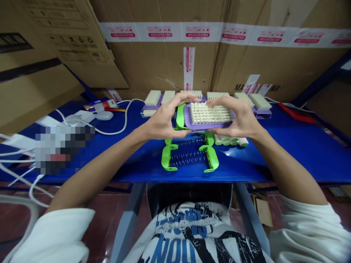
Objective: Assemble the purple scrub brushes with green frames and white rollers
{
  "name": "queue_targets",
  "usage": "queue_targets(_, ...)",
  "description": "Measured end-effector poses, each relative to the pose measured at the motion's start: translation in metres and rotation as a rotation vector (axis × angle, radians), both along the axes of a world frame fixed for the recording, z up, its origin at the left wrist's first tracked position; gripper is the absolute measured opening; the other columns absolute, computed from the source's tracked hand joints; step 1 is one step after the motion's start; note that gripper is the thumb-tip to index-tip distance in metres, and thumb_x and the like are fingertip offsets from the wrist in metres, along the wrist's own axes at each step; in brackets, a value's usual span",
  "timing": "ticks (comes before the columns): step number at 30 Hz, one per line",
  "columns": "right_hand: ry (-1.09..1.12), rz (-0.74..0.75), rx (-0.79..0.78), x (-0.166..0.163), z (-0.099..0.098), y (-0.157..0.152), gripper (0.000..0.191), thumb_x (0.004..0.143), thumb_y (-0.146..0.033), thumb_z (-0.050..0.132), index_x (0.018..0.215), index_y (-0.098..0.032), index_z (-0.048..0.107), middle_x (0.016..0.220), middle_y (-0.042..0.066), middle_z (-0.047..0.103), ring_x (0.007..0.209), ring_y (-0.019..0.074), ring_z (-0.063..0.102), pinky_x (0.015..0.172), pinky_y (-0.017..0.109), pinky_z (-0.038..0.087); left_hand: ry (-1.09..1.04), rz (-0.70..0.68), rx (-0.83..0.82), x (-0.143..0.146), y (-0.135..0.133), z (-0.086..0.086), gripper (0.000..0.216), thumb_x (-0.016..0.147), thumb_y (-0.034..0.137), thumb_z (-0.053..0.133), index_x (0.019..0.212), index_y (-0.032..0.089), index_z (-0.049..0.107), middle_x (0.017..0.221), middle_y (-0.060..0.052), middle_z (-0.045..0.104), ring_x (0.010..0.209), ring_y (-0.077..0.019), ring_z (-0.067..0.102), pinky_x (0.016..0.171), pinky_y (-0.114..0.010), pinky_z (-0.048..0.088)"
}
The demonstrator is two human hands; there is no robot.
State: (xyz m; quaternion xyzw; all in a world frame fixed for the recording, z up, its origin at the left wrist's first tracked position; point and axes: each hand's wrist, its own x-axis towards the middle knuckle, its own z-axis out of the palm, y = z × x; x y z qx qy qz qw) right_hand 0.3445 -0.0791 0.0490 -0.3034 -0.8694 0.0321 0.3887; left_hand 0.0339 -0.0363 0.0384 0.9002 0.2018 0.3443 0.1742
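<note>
Purple plastic brush block with white bristles [210, 114] hangs bristles-up between both hands. The left hand [161, 120] pinches the end that carries a green plastic clip [179, 117], and the right hand [238, 118] clasps the opposite end, probably to keep the bristles clear. Green spring-linked brackets [189, 157] lie just beneath the grip on the blue table [287, 153].

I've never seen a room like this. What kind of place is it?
Probably a workshop or storeroom: big taped cardboard boxes behind a blue worktable, a row of brushes, and the left hand and right hand holding a purple brush.
</note>
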Motion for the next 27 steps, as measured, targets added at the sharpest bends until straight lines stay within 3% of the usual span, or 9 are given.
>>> queue_targets(4, -0.01, -0.02, 0.023, -0.003, -0.002, 0.003, 0.062, 0.085, -0.056, 0.1, 0.135, -0.025, 0.084, 0.137, 0.011, 0.089, 0.12, 0.0387, 0.086, 0.11, 0.06, 0.069, -0.027, 0.043, 0.057, 0.001, -0.002, -0.005, 0.106, 0.093, 0.07, 0.099, 0.177, 0.03, 0.047, 0.172, -0.018, 0.068, 0.168, -0.0397, 0.064, 0.14, -0.06, 0.058)
queue_targets(9, -0.038, -0.013, 0.111, -0.004, -0.005, 0.004, 0.06, 0.089, -0.051, 0.094, 0.143, -0.028, 0.082, 0.14, 0.011, 0.089, 0.117, 0.0359, 0.085, 0.109, 0.059, 0.07, -0.132, 0.055, 0.186, 0.005, 0.01, -0.026, 0.117, 0.086, 0.083, 0.099, 0.177, 0.03, 0.047, 0.17, -0.019, 0.069, 0.163, -0.0421, 0.068, 0.138, -0.062, 0.059)
queue_targets(13, -0.165, -0.022, 0.198, -0.016, -0.004, 0.007, 0.069, 0.09, -0.062, 0.091, 0.148, -0.025, 0.081, 0.145, 0.013, 0.086, 0.127, 0.0399, 0.082, 0.115, 0.063, 0.064, -0.148, 0.075, 0.252, 0.01, 0.013, -0.032, 0.126, 0.081, 0.09, 0.099, 0.18, 0.035, 0.045, 0.169, -0.016, 0.07, 0.161, -0.044, 0.07, 0.133, -0.065, 0.062)
queue_targets(17, -0.271, -0.05, 0.254, -0.042, 0.018, -0.003, 0.061, 0.101, -0.063, 0.086, 0.15, -0.029, 0.081, 0.156, 0.013, 0.08, 0.138, 0.042, 0.077, 0.121, 0.067, 0.059, -0.088, 0.146, 0.391, 0.008, -0.003, -0.017, 0.105, 0.092, 0.076, 0.095, 0.177, 0.03, 0.053, 0.167, -0.015, 0.074, 0.154, -0.0427, 0.073, 0.132, -0.065, 0.061)
queue_targets(20, 0.001, -0.015, 0.342, -0.041, 0.041, -0.026, 0.048, 0.104, -0.063, 0.081, 0.134, -0.025, 0.081, 0.143, 0.014, 0.083, 0.132, 0.0372, 0.08, 0.11, 0.057, 0.065, -0.165, 0.214, 0.349, -0.005, 0.004, -0.011, 0.113, 0.088, 0.069, 0.1, 0.18, 0.03, 0.047, 0.153, -0.01, 0.081, 0.128, -0.0352, 0.084, 0.109, -0.055, 0.071)
queue_targets(23, 0.425, -0.368, 0.324, -0.004, 0.039, -0.053, 0.017, 0.105, -0.045, 0.074, 0.102, -0.028, 0.072, 0.101, 0.006, 0.08, 0.09, 0.0267, 0.077, 0.082, 0.044, 0.061, -0.362, 0.062, 0.184, -0.028, 0.043, -0.018, 0.137, 0.067, 0.086, 0.109, 0.175, 0.035, 0.042, 0.156, -0.007, 0.077, 0.111, -0.0284, 0.084, 0.087, -0.047, 0.073)
queue_targets(24, 0.403, -0.563, 0.267, 0.013, 0.028, -0.061, 0.017, 0.102, -0.039, 0.072, 0.089, -0.029, 0.068, 0.087, 0.004, 0.074, 0.075, 0.0238, 0.068, 0.073, 0.041, 0.056, -0.371, -0.009, 0.096, -0.036, 0.058, -0.021, 0.132, 0.071, 0.089, 0.106, 0.173, 0.036, 0.042, 0.157, -0.006, 0.077, 0.108, -0.0272, 0.084, 0.087, -0.047, 0.074)
queue_targets(25, 0.211, -0.708, 0.109, 0.03, 0.014, -0.066, 0.023, 0.103, -0.04, 0.07, 0.083, -0.03, 0.067, 0.079, 0.003, 0.071, 0.07, 0.0225, 0.064, 0.07, 0.039, 0.054, -0.341, -0.058, 0.025, -0.042, 0.071, -0.024, 0.12, 0.079, 0.091, 0.101, 0.17, 0.035, 0.045, 0.153, -0.006, 0.079, 0.108, -0.0271, 0.084, 0.088, -0.049, 0.074)
queue_targets(27, 0.064, -0.715, -0.049, 0.06, -0.024, -0.07, 0.026, 0.093, -0.042, 0.082, 0.074, -0.026, 0.073, 0.062, -0.001, 0.067, 0.052, 0.0194, 0.058, 0.056, 0.032, 0.044, -0.268, -0.091, 0.028, -0.049, 0.084, -0.025, 0.095, 0.093, 0.092, 0.088, 0.16, 0.033, 0.055, 0.143, -0.005, 0.083, 0.106, -0.0276, 0.084, 0.089, -0.052, 0.075)
